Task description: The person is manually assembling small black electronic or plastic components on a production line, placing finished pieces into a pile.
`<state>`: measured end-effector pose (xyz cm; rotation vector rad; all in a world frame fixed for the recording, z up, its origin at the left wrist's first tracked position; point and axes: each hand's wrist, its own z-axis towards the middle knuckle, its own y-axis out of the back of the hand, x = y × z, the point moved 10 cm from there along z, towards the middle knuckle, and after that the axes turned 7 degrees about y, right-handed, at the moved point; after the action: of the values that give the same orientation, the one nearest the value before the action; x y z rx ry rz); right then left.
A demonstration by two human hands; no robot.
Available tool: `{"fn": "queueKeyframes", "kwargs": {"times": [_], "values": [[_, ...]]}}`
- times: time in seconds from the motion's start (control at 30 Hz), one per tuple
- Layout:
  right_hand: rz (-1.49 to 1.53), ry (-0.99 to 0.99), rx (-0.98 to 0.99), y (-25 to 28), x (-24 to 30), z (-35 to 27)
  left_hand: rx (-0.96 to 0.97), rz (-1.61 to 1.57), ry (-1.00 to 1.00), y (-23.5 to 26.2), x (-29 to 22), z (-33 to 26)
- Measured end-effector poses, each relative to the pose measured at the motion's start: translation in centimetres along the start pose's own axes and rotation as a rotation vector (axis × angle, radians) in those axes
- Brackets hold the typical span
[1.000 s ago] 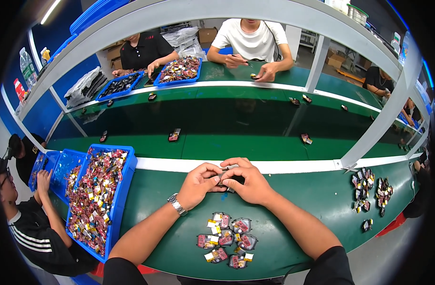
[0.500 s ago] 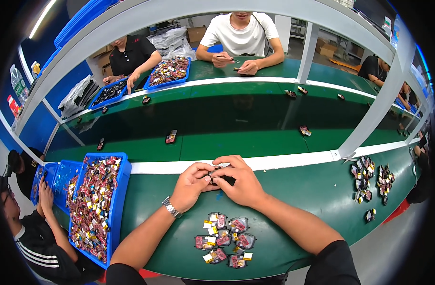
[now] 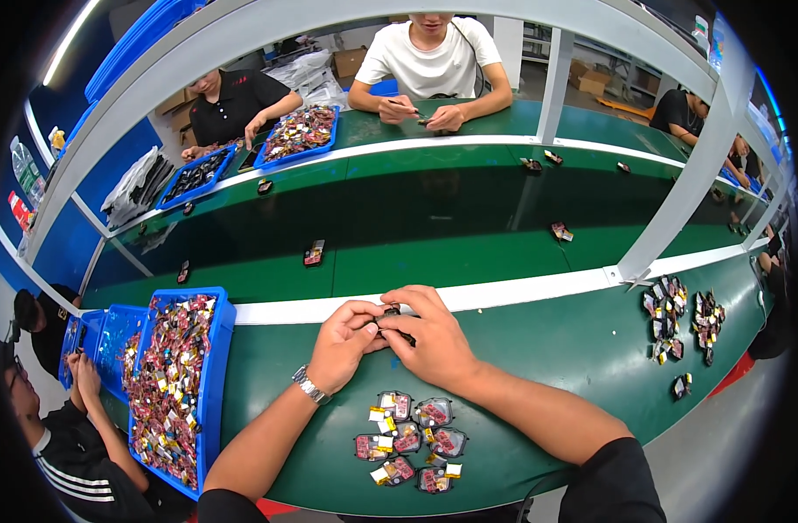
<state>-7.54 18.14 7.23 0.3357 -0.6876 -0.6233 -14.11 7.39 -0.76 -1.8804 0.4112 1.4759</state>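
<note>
**Two hands pinch one small part at the desk's white edge**

Nearest the person, at about 6 o'clock from the hands, a cluster of small red-and-black parts with yellow tabs (image 3: 409, 443) lies flat on the green desk (image 3: 538, 349). At 9 o'clock from that cluster a long blue tray (image 3: 214, 366) sits filled with more of the same mixed parts.

Above the cluster, the left hand (image 3: 345, 343), with a metal wristwatch (image 3: 307, 384) on its wrist, and the right hand (image 3: 434, 338) meet fingertip to fingertip. Both are pressed together, pinching a small dark part (image 3: 390, 312) between them, just beside the white strip (image 3: 521, 292) that borders the desk; the part is mostly hidden by the fingers.

Beyond the strip runs a dark green conveyor belt (image 3: 416, 218) with single parts scattered well apart on it. At 3 o'clock, two more piles of parts (image 3: 682, 318) rest on the desk. At 12 o'clock, across the belt, a person in a white shirt (image 3: 429, 61) has both hands at the far desk.
</note>
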Motion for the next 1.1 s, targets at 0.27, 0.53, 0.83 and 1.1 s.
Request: {"fn": "queueKeyframes", "kwargs": {"times": [0.27,0.53,0.83,1.1], "values": [[0.183,-0.244,0.019,-0.9,-2.5,-1.1,0.002,-0.001,-0.011,-0.2,-0.2,-0.1],[0.225,-0.262,0.051,-1.5,-2.9,-1.4,-0.01,0.004,-0.031,0.1,-0.2,-0.1],[0.279,-0.259,0.025,-1.0,-2.4,-1.2,0.057,-0.083,-0.031,-0.7,-0.8,-0.2],[0.272,-0.195,0.055,-1.0,-1.8,-0.5,0.094,-0.177,-0.004,-0.2,-0.3,-0.1]]}}
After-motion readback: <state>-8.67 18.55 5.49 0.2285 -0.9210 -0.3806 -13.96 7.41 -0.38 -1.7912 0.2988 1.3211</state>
